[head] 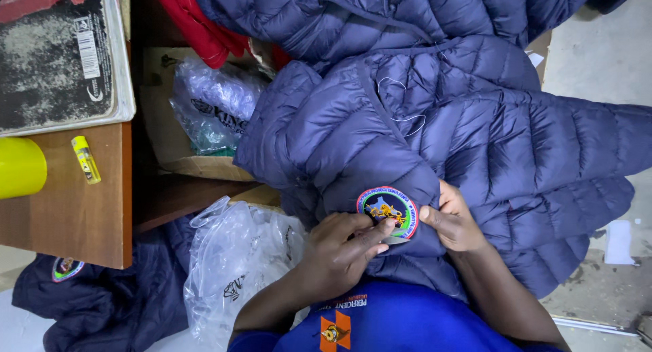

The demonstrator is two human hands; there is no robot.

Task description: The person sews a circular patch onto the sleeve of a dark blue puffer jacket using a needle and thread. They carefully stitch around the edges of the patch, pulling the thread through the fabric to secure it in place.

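Note:
A navy quilted puffer jacket (475, 135) lies across my lap with a round multicoloured embroidered patch (387, 208) on it. My left hand (339, 253) pinches the fabric just below the patch, fingertips touching its lower edge, with a small pale object at the fingertips that I cannot make out. My right hand (454, 219) grips the jacket fabric right of the patch, thumb against its edge. A loose white thread (401, 101) trails over the jacket above.
A wooden table (75, 209) at the left carries a yellow cup (19, 167), a small yellow lighter (86, 160) and a worn board. Crumpled clear plastic bags (234, 257) lie beside me. Another navy jacket (102, 304) with a patch lies on the floor. Red cloth (197, 23) is behind.

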